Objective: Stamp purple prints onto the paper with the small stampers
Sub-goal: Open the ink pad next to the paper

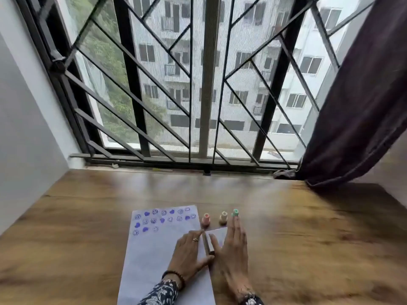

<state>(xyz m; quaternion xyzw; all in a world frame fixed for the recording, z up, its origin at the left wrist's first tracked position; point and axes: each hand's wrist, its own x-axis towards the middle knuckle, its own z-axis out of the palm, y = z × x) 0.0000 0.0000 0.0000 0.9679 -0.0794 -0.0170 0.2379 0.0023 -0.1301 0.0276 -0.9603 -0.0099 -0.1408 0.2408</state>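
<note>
Nearest edge: two patterned sleeves, L sleeve (pixel 161 292) dark w/ white floral print, beaded bracelet (pixel 176 277) at L wrist.

L hand (pixel 189 253) lies palm-down on the paper (pixel 152 260), fingers flat and loosely together, ring on one finger; thumb reaches right to the near end of a thin dark strip-like object (pixel 207 243) at the paper's right edge. Nothing pinched.

R hand (pixel 233 249) palm-down on the wooden table (pixel 308 238), just right of the paper, fingers extended and slightly spread, thumb angled toward the same strip. It partly covers a small white sheet (pixel 219 233). Cannot tell what the strip is; frame blurred.

Paper: white, portrait, near centre. Top third carries rows of purple prints (pixel 163 219), smiley circles and solid hearts. Lower part blank.

Stampers upright on table, just beyond R hand, beside paper's upper right: pink stamper (pixel 206 220) nearest paper, yellow stamper (pixel 223 217), green stamper (pixel 235 212) near R fingertips. Contact w/ fingertips: cannot tell.

Far: barred window (pixel 198 84), dark curtain (pixel 363 95) at right.
</note>
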